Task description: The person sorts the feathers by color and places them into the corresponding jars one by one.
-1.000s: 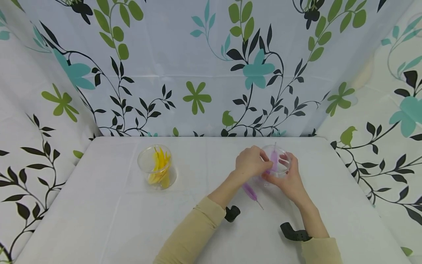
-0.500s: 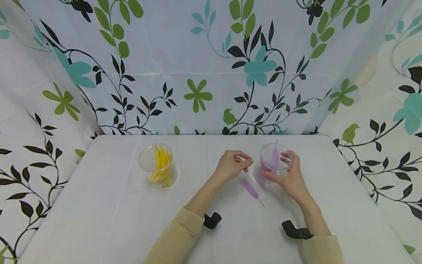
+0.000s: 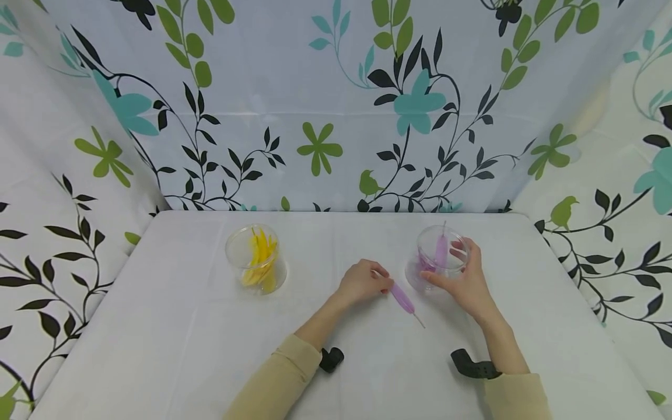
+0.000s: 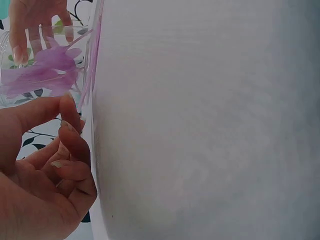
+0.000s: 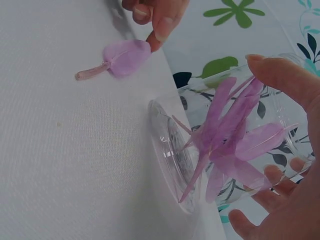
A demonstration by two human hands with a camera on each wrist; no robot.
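Note:
A loose purple feather [image 3: 402, 299] lies flat on the white table [image 3: 173, 326], quill toward me. My left hand [image 3: 387, 284] has its fingers curled onto the feather's far end; a fingertip [image 5: 162, 27] touches the feather [image 5: 125, 57]. In the left wrist view the thumb and forefinger [image 4: 70, 117] nearly meet at the table's surface. To the right, my right hand [image 3: 455, 271] grips a clear cup [image 3: 440, 252] holding several purple feathers [image 5: 235, 135]. The fingers [image 5: 282, 75] wrap the cup's wall.
A second clear cup [image 3: 255, 259] with several yellow feathers stands at the left middle of the table. Flower-patterned curtains [image 3: 315, 116] close off the back and both sides. Black wrist straps [image 3: 472, 368] sit on both forearms.
My left hand has left the purple cup's mouth, moved left and toward me, and come down onto the loose feather. The right hand still holds the cup in place.

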